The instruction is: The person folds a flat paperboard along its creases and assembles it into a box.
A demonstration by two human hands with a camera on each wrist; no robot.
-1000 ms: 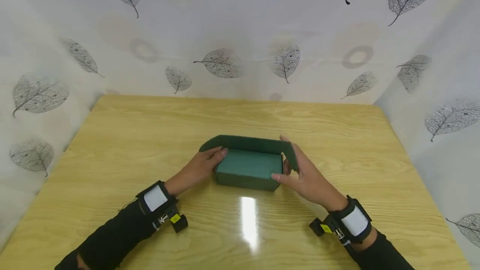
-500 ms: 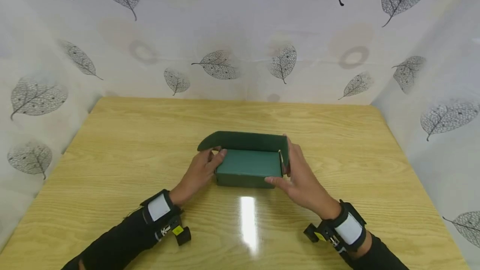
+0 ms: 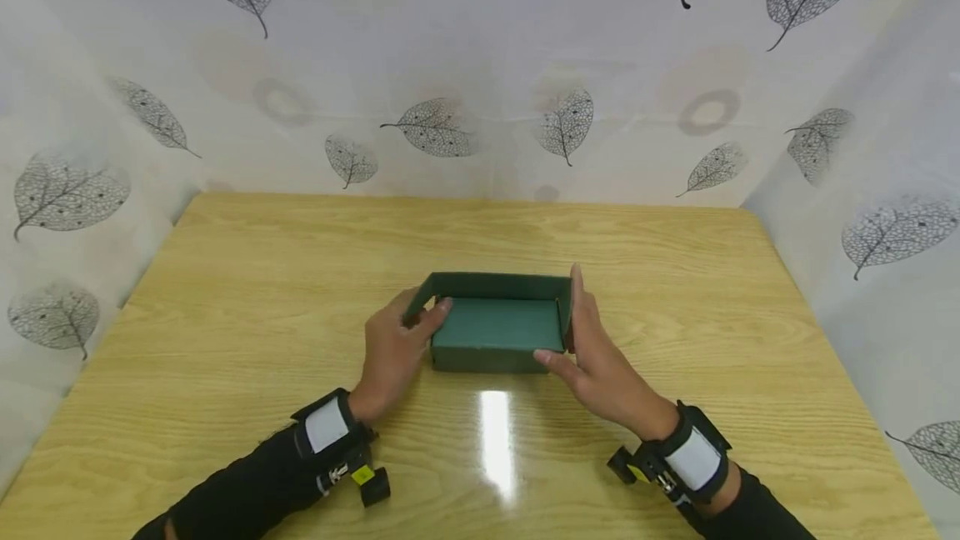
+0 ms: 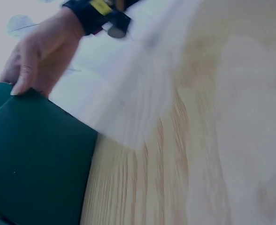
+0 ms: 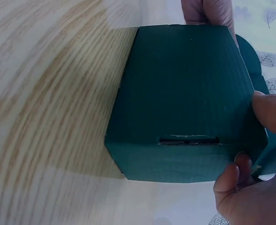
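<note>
A green cardboard box (image 3: 497,323) sits on the table in the head view, its top panel down and a raised lid flap (image 3: 498,285) standing along the back. My left hand (image 3: 392,357) grips the left end, thumb on the top edge and fingers behind the left side flap. At the right end my right hand (image 3: 600,369) holds the corner, its thumb on the front top edge and its index finger straight along the right side flap. In the right wrist view a narrow slot (image 5: 189,139) shows at one edge of the box.
The light wooden table (image 3: 300,257) reaches back to a pale leaf-print cloth (image 3: 480,65), which also hangs at both sides. A bright reflection lies on the tabletop in front of the box.
My left hand has swung further round behind the left side flap, which now angles in toward the box. The right side flap has also folded inward under my right hand. The box stays put.
</note>
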